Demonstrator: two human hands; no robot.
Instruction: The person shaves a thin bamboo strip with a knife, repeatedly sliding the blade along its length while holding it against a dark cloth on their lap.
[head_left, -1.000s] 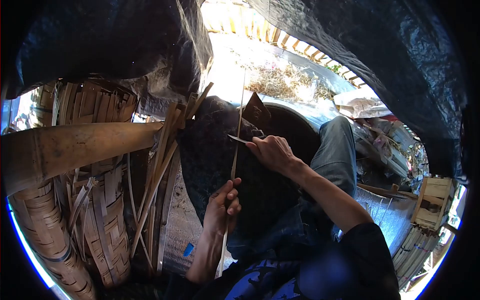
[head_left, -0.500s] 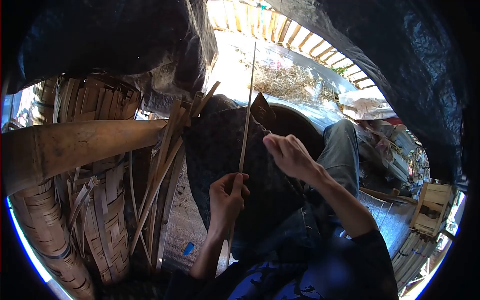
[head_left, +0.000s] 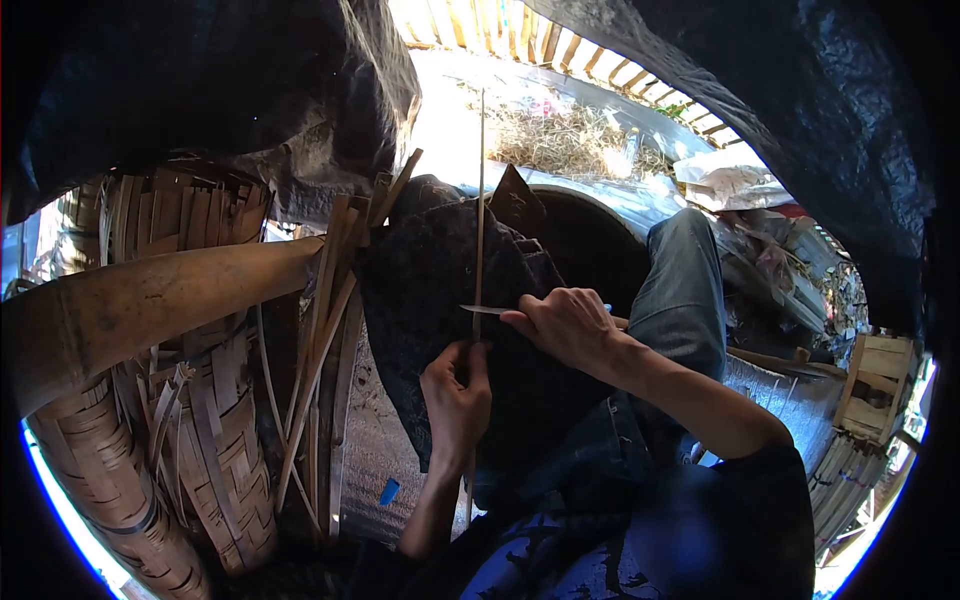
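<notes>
A long thin bamboo strip (head_left: 481, 210) stands nearly upright in this view, running over a dark cloth (head_left: 420, 270) spread across my lap. My left hand (head_left: 457, 390) pinches the strip between thumb and fingers near its lower part; its tail shows again below the wrist. In my right hand (head_left: 572, 325) is a knife (head_left: 482, 309), its blade pointing left and crossing the strip just above my left fingers. The right fingers are wrapped round the knife and hide most of its handle.
A thick bamboo pole (head_left: 160, 305) reaches in from the left, with split bamboo slats (head_left: 325, 330) leaning at its end. Woven bamboo baskets (head_left: 95, 470) stand below it. A wooden crate (head_left: 872, 385) is at the right. Straw (head_left: 560, 140) lies ahead under dark plastic sheeting (head_left: 770, 110).
My right hand has turned and moved slightly down and left, bringing the knife blade across the strip. The strip has tilted to vertical, its top shifting left. My left hand keeps its pinch.
</notes>
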